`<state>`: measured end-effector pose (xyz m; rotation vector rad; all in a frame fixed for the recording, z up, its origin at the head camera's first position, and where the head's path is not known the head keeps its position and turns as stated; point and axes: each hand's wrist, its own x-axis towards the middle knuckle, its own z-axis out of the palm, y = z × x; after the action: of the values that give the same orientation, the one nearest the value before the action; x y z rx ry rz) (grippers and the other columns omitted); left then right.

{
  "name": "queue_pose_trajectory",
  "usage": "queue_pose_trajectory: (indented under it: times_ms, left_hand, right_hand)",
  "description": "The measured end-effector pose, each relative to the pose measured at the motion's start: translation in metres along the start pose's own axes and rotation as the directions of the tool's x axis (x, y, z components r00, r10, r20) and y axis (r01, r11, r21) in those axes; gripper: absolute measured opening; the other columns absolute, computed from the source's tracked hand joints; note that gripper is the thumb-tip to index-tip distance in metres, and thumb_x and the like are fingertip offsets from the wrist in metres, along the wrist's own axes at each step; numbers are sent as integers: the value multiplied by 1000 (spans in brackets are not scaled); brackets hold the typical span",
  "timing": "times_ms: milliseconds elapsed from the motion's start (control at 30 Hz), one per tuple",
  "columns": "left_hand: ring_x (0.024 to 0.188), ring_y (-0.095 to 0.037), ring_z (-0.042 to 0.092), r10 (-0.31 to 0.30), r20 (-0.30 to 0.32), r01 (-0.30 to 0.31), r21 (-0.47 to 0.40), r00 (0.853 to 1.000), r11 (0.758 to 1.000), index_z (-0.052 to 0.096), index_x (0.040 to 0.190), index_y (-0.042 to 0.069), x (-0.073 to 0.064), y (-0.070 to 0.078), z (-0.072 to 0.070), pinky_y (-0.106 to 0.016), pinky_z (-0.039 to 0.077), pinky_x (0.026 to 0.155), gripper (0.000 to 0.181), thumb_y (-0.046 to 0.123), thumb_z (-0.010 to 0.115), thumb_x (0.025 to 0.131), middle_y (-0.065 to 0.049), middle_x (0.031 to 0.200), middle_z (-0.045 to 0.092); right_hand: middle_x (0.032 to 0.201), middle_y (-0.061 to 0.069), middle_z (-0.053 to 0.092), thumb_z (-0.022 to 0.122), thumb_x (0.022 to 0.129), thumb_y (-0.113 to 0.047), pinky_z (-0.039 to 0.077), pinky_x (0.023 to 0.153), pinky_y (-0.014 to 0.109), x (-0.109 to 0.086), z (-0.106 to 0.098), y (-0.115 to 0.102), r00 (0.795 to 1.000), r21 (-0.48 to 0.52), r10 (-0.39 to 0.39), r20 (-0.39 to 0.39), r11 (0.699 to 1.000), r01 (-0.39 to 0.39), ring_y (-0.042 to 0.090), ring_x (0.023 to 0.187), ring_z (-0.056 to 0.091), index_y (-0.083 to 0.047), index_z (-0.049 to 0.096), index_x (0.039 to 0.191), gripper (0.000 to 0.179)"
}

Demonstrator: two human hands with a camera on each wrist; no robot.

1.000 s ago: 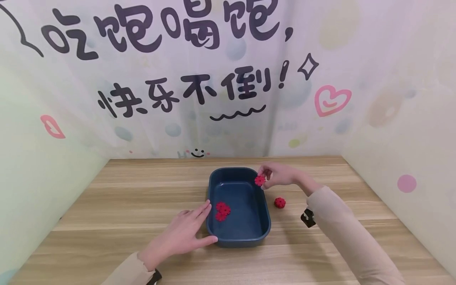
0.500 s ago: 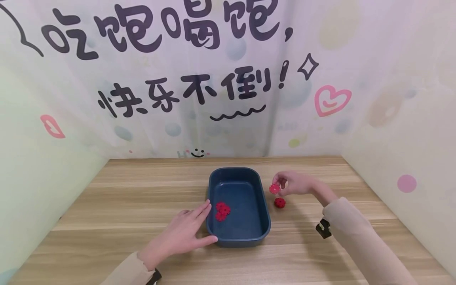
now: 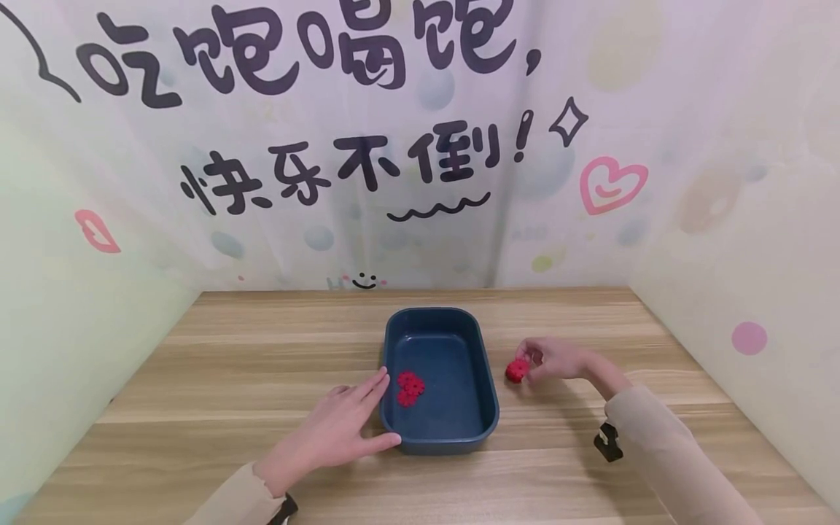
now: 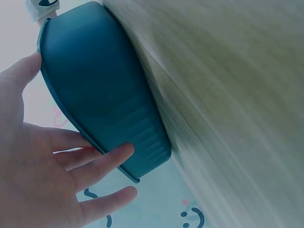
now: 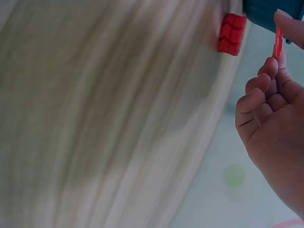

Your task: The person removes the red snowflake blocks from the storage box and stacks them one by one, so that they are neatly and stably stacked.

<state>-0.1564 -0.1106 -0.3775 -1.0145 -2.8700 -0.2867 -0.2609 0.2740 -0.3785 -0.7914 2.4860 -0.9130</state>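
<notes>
Right hand (image 3: 558,357) farther from tray (image 3: 454,394), red flower (image 5: 279,43) nearer stack (image 5: 232,34)

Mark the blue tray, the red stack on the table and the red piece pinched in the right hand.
Blue tray (image 3: 456,394): head view, on its bare floor.
Red stack (image 5: 232,34): right wrist view, on its ridged side.
Pinched red piece (image 5: 279,43): right wrist view, on its thin edge.

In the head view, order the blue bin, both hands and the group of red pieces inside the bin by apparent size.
1. Blue bin
2. Left hand, perhaps enlarged by nearness
3. Right hand
4. Group of red pieces
</notes>
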Motion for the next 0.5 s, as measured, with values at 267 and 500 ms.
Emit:
queue_pose_trajectory:
  times_ms: [267, 500]
  left_hand:
    - [115, -24, 43, -6, 17, 6, -13, 1000, 1000, 37, 133, 1, 1, 0, -1, -46, 35, 89, 86, 67, 39, 79, -10, 139, 31]
    - [114, -24, 43, -11, 23, 11, -17, 1000, 1000, 37, 133, 1, 1, 0, -2, -46, 35, 89, 87, 68, 37, 78, -10, 139, 31]
  right_hand:
    - [81, 4, 50, 65, 69, -8, 39, 63, 30, 0, 4, 13, 999, -8, -26, -20, 1000, 26, 20, 75, 44, -4, 51, 94, 29]
    - [82, 4, 51, 65, 70, -7, 39, 63, 30, 4, 6, 18, 1000, 17, -14, -22, 1000, 14, 20, 75, 45, -4, 51, 96, 30]
